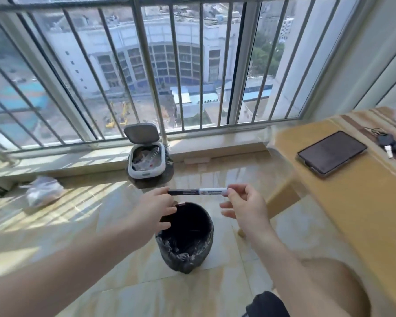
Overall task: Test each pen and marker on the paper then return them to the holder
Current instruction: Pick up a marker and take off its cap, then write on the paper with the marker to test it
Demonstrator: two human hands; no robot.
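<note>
Hands: left hand (151, 211) pinches marker (199, 192) dark end | right hand (245, 207) pinches white end | above bin (185, 259)

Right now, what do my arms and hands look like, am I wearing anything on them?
Both are bare: no glove, ring, watch or bracelet shows on the left hand or right hand, and no sleeve on the left forearm or right forearm within the frame.

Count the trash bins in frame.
2. A black lined bin on the floor under the held marker; a small white bin, lid open, farther back by the window sill. Others may sit out of frame.
</note>
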